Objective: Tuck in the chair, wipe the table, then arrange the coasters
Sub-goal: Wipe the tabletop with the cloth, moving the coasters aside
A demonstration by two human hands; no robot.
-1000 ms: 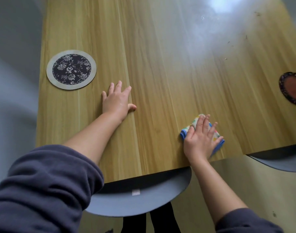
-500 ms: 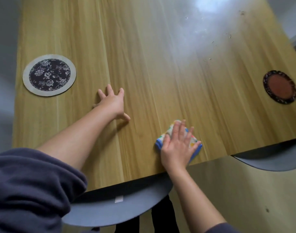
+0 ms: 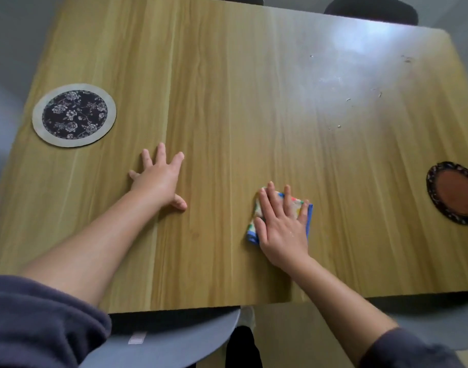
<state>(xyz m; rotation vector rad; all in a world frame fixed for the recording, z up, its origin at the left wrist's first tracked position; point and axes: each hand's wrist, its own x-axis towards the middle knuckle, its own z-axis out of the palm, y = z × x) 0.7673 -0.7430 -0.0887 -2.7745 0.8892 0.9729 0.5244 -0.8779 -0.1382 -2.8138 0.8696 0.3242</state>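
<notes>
Left hand (image 3: 158,179) lay flat mid-frame on the tabletop (image 3: 227,102), fingers spread, holding nothing. Right hand (image 3: 282,224), lower right of centre, pressed straight fingers on the folded cloth (image 3: 294,205).

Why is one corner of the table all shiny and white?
In the head view, glare whitens the far right of the table, washing out the wood grain and showing up small specks; the same view's wide lens bows the table's edges; the left hand, right hand and cloth look fairly sharp.
</notes>
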